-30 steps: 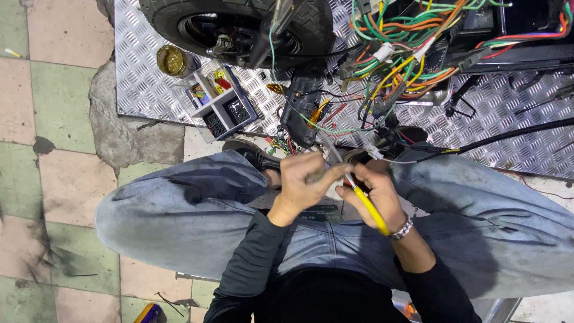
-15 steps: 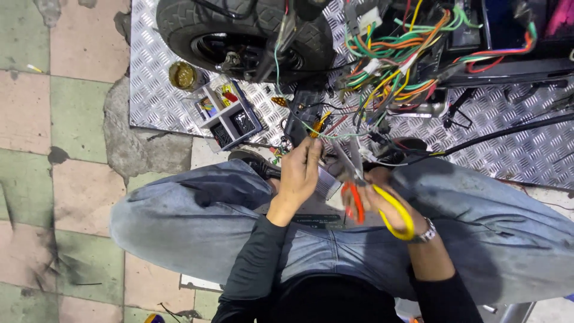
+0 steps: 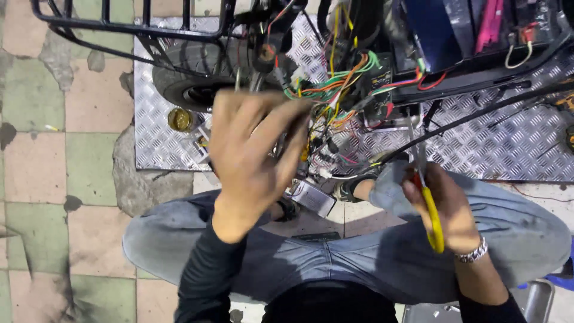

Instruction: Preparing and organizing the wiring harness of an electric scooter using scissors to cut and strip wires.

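Left hand [image 3: 254, 158], fingers spread, now lifted to tangled plastic-coated wires [image 3: 335, 90]; right hand [image 3: 448, 209] grips yellow-handled pliers [image 3: 431, 218].

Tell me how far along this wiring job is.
Done: the coloured wire bundle is exposed beside the tyre. In hand: the left hand is raised toward those wires, blurred, holding nothing I can make out; the right hand grips yellow-handled pliers. Left: the wires hang loose and tangled, and a small grey box lies unattached by the knees.
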